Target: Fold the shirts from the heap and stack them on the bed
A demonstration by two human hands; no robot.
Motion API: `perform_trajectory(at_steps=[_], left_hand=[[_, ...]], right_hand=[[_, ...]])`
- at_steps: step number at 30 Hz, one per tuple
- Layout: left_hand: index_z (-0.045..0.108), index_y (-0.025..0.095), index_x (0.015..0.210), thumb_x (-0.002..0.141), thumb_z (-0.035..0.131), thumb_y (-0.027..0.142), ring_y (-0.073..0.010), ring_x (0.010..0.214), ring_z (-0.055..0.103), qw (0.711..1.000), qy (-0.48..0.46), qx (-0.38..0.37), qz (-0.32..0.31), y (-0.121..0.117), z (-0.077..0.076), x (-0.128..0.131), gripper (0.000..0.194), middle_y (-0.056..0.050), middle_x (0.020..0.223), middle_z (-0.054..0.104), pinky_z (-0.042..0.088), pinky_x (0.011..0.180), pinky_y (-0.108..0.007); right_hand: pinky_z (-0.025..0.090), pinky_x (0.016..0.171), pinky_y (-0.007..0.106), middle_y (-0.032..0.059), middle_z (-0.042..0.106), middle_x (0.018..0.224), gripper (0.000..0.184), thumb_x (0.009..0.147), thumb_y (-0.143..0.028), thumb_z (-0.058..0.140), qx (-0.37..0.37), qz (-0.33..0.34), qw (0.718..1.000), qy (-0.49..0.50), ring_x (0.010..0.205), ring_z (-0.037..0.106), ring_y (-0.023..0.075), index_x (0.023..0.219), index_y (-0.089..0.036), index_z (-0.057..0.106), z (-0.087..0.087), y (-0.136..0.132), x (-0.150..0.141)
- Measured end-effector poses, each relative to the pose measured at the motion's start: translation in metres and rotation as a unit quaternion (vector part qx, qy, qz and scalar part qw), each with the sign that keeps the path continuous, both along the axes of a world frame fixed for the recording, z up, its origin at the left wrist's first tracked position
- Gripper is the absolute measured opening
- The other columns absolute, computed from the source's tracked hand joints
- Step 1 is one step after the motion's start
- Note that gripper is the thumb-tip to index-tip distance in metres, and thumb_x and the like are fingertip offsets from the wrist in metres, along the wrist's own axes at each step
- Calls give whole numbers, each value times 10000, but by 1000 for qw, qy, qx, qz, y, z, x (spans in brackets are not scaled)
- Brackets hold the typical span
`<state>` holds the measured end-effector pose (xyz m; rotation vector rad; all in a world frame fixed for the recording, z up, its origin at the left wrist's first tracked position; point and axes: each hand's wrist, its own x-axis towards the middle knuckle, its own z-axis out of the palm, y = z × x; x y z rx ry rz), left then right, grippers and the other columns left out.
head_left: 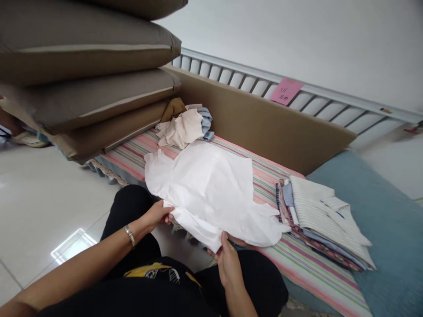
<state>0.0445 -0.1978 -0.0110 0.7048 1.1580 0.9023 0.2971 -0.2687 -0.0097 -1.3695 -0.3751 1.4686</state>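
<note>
A white shirt (pixel 214 180) lies spread over the striped cloth (pixel 317 264), its near edge lifted toward me. My left hand (pixel 159 214) pinches that edge at one corner, thumb on top and fingers below. At the other end of the same edge, my right hand (pixel 227 259) grips the fabric between thumb and fingers. Between both hands the edge hangs slightly off the front of the striped surface. One sleeve stretches to the left and the other to the right, where its tip comes close to a stack of folded clothes (pixel 324 211).
Crumpled clothes (pixel 183 125) in cream, brown and blue lie at the back left. Large brown cushions (pixel 89 66) are piled on the left. Behind stands a brown board (pixel 251 119) against a white railing (pixel 231 70) with a pink note (pixel 286 90). Blue fabric (pixel 376 198) covers the right side.
</note>
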Motion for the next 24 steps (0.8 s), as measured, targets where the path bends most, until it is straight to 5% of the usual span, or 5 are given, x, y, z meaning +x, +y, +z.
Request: perform_trajectory(at_steps=[3, 7, 13, 19, 24], left_hand=[[498, 155, 786, 629, 729, 297, -64, 366, 414, 998, 14, -58, 14, 2, 0, 1, 313, 48, 468, 532, 455, 497, -265], [522, 153, 794, 635, 708, 268, -86, 372, 452, 997, 39, -67, 18, 4, -10, -1, 270, 36, 469, 552, 456, 498, -269], [562, 148, 733, 565, 737, 282, -102, 379, 475, 991, 79, -104, 24, 4, -38, -6, 277, 15, 480, 568, 423, 469, -255], [630, 132, 785, 487, 784, 357, -127, 540, 570, 993, 81, -75, 42, 7, -63, -13, 404, 1, 600, 620, 433, 546, -237], [653, 133, 873, 470, 806, 397, -203, 721, 652, 995, 24, -87, 37, 7, -73, -16, 505, -73, 769, 694, 484, 677, -292]], right_hand=[[486, 553, 290, 69, 702, 789, 555, 554, -548, 755, -84, -13, 996, -3, 672, 638, 198, 907, -139, 633, -19, -1, 4], [483, 571, 285, 64, 705, 802, 567, 589, -575, 725, -66, 6, 998, -9, 660, 639, 184, 947, -147, 621, -40, -1, 8], [472, 609, 269, 64, 708, 837, 600, 562, -547, 753, -59, 27, 997, -45, 686, 650, 179, 996, -158, 613, -38, -6, 14], [512, 780, 322, 73, 640, 1151, 670, 610, -562, 702, 16, -137, 990, -41, 996, 631, 224, 1158, -232, 504, -27, 6, 48], [534, 738, 310, 76, 599, 1237, 720, 625, -580, 663, 39, -235, 968, -80, 1056, 611, 224, 1238, -262, 459, -15, 27, 81]])
